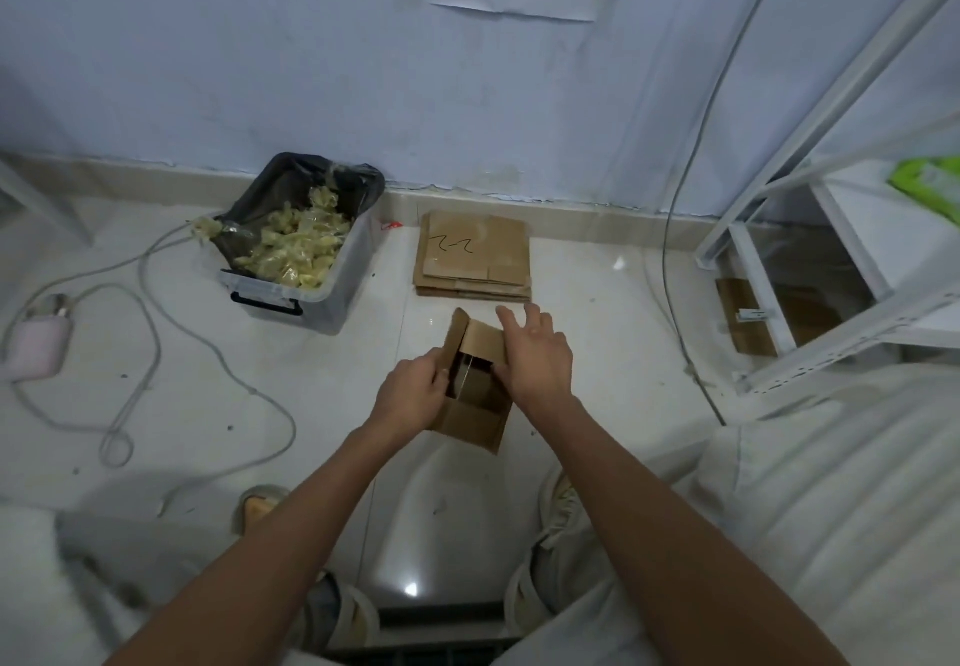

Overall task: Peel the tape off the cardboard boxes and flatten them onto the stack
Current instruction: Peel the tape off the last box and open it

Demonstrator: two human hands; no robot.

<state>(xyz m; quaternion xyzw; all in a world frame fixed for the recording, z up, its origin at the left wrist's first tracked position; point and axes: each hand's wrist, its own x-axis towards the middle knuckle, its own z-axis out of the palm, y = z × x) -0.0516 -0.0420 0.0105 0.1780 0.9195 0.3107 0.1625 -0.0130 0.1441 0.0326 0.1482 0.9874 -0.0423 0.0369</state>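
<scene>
Presently a small cardboard box (470, 395) sits on the floor (597, 333) at centre, flaps up, with a thin strand of tape (464, 372) across its opening. The left hand (410, 395) grips its 9 o'clock wall; the right hand (535, 353) rests on the 3 o'clock flap, fingers spread. Judged light, thin-walled and easily creased, it is best held by its walls. The flattened stack (474, 256) lies at 12 o'clock, a bin of tape scraps (301, 250) at 10.
</scene>
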